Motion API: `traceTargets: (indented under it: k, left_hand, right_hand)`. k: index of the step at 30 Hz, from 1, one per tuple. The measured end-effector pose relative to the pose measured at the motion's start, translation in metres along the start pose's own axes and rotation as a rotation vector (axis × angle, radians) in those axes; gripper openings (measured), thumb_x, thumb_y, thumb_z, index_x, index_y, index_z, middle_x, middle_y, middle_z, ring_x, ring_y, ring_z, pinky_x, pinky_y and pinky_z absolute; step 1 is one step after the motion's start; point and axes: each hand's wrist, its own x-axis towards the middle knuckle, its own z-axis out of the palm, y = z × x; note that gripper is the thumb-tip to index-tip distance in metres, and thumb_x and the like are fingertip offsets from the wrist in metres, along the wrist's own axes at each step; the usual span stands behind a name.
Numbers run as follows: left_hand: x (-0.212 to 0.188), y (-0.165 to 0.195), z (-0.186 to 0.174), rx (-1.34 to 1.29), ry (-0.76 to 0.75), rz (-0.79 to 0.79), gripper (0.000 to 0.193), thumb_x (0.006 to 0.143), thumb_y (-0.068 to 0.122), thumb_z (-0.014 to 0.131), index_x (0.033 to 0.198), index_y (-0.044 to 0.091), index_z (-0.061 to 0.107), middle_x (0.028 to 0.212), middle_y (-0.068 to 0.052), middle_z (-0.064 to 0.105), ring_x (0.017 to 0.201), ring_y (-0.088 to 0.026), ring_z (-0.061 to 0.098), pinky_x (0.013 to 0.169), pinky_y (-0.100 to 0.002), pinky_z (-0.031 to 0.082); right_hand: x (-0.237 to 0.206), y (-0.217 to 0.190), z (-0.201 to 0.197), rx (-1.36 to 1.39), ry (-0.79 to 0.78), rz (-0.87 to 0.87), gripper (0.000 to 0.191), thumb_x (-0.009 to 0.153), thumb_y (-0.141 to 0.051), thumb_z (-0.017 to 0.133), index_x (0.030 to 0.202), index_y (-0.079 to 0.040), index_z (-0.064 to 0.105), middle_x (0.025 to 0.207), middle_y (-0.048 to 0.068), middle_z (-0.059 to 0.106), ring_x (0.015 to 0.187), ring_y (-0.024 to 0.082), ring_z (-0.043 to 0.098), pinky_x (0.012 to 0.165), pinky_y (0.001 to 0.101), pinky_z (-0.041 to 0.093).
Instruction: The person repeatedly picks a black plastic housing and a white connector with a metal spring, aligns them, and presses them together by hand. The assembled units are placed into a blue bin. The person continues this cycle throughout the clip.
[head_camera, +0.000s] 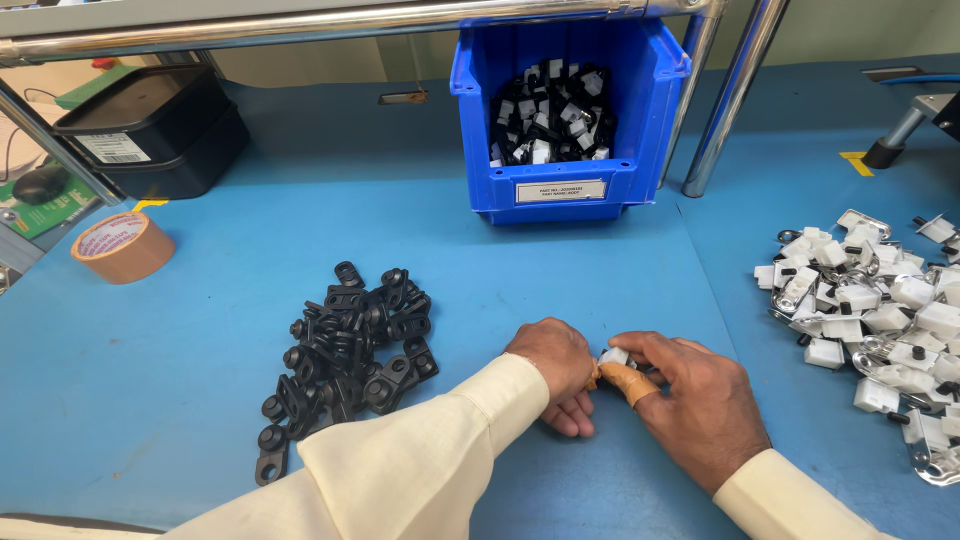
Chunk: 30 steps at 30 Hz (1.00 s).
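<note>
Both hands, left hand (556, 362) and right hand (690, 400), pinch one white clip (613, 356) | right of black pile (345, 345) | light, stiff (probably slippery), grip its edges

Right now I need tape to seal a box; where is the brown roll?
In the head view, the roll of brown tape lies flat at the blue table's far left, just below the stacked black trays.

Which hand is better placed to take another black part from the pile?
Probably the left hand: the pile of black parts lies on its side, close by. The right hand would have to cross over. Both hold a small white part.
</note>
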Motion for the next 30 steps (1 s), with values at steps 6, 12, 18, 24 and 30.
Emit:
traceTargets:
  k: [6,12,18,24,30]
  left_hand:
    - [0.001,-0.004,0.005,-0.039,0.084,0.059,0.018,0.099,0.011,0.055,0.106,0.001,0.069,0.080,-0.014,0.074,0.060,-0.022,0.073,0.045,-0.030,0.058]
    - [-0.013,-0.011,0.009,-0.059,0.138,0.131,0.016,0.099,0.008,0.051,0.101,0.005,0.066,0.083,-0.012,0.074,0.065,-0.022,0.076,0.050,-0.031,0.061]
    - [-0.025,-0.022,0.017,-0.164,0.123,0.111,0.007,0.093,0.000,0.063,0.098,-0.004,0.066,0.085,-0.014,0.075,0.066,-0.023,0.077,0.050,-0.031,0.063]
    - [-0.023,-0.018,0.017,-0.098,0.133,0.130,0.010,0.093,-0.002,0.062,0.101,-0.006,0.063,0.083,-0.017,0.076,0.063,-0.025,0.077,0.048,-0.031,0.061]
    - [-0.027,-0.011,0.017,-0.070,0.154,0.119,0.009,0.094,-0.001,0.060,0.102,-0.004,0.062,0.084,-0.018,0.075,0.066,-0.027,0.078,0.049,-0.032,0.063]
  right_hand:
    - [-0.001,-0.006,-0.008,-0.023,-0.039,-0.130,0.032,0.077,-0.014,0.079,0.108,-0.015,0.078,0.082,0.006,0.078,0.074,0.024,0.074,0.065,0.0363,0.058]
    - [0.013,-0.013,-0.015,0.068,-0.196,0.218,0.030,0.082,-0.020,0.082,0.111,-0.017,0.080,0.086,0.005,0.082,0.075,0.019,0.076,0.070,0.0336,0.061]
    - [0.023,0.001,-0.014,0.124,-0.234,0.189,0.034,0.074,-0.005,0.077,0.107,-0.013,0.081,0.091,0.003,0.081,0.080,0.014,0.073,0.073,0.0306,0.061]
    - [0.029,0.024,-0.002,0.350,-0.284,0.313,0.032,0.082,-0.004,0.076,0.112,-0.012,0.081,0.084,0.005,0.077,0.072,0.011,0.065,0.067,0.0275,0.054]
    - [0.032,0.038,0.006,0.567,-0.372,0.428,0.026,0.092,-0.006,0.068,0.116,-0.007,0.079,0.090,0.004,0.076,0.072,0.009,0.060,0.060,0.0271,0.050]
